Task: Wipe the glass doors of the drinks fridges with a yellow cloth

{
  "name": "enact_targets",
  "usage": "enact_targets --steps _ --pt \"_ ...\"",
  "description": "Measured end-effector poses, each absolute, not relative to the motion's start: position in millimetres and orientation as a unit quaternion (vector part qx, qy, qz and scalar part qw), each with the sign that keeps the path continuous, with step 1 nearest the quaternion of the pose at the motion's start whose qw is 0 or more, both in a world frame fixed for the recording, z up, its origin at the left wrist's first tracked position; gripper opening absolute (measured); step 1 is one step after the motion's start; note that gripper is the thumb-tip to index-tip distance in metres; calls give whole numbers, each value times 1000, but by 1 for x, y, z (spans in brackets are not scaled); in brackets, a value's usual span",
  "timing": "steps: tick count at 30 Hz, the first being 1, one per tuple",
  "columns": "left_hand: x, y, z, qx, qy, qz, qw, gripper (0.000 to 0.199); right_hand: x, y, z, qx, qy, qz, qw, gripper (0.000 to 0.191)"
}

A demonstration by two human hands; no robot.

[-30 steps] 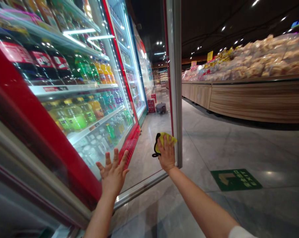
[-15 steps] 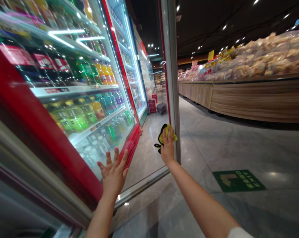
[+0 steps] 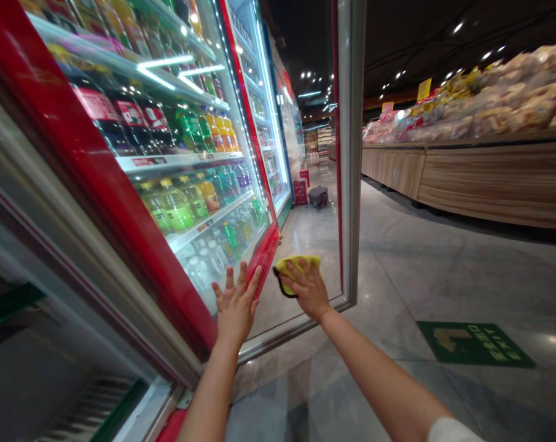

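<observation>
A glass door (image 3: pixel 305 233) with a metal frame stands swung out from a cooler, and bottles show behind and through the glass. My right hand (image 3: pixel 308 288) presses a yellow cloth (image 3: pixel 287 268) with a black edge flat against the lower part of the glass, fingers spread over it. To its left, my left hand (image 3: pixel 236 304) is held with its fingers spread, on or close to the glass near the red cooler frame (image 3: pixel 97 147). Nothing is in my left hand.
Shelves of drink bottles (image 3: pixel 176 205) fill the cooler at the left. On the right stands a wood-sided display (image 3: pixel 494 178) piled with bagged goods. A green floor sign (image 3: pixel 475 344) lies at lower right. Red boxes (image 3: pixel 300 191) and a dark grey object (image 3: pixel 318 196) are farther back.
My right hand and the cloth have moved away from the door's outer upright, inward across the glass toward my left hand. The cloth now lies more spread out. The view has shifted.
</observation>
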State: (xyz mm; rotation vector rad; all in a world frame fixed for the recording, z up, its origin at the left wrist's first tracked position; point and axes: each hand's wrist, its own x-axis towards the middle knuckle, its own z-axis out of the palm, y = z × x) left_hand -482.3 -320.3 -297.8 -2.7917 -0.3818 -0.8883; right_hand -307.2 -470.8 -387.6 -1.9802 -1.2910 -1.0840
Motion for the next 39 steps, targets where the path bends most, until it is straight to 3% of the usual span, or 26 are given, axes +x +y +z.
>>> enact_targets --steps 4,7,10,13,22,25,31,39 --pt "-485 -322 -297 -944 -133 -293 73 95 -301 -490 -387 -787 -272 -401 382 92" --pt "-485 -319 -298 -946 -130 -291 63 94 -312 -482 -373 -795 -258 -403 373 100" --pt "-484 -314 -299 -947 -127 -289 56 94 -304 -480 -344 -790 -348 -400 307 96" --pt "-482 -312 -300 -947 -123 -291 50 94 -281 -493 -326 -800 -324 -392 317 93" --pt "-483 -320 -286 -957 -125 -258 45 83 -306 -469 -428 -782 -146 -373 477 85" --pt "-498 -315 -275 -966 -84 -238 51 77 -343 -431 -413 -788 -175 -353 473 80" --pt "-548 -283 -255 -950 -116 -268 112 70 -399 -394 -393 -750 -466 -304 357 73" --pt "-580 -257 -245 -951 -159 -247 93 77 -423 -366 -399 -759 -349 -344 428 76"
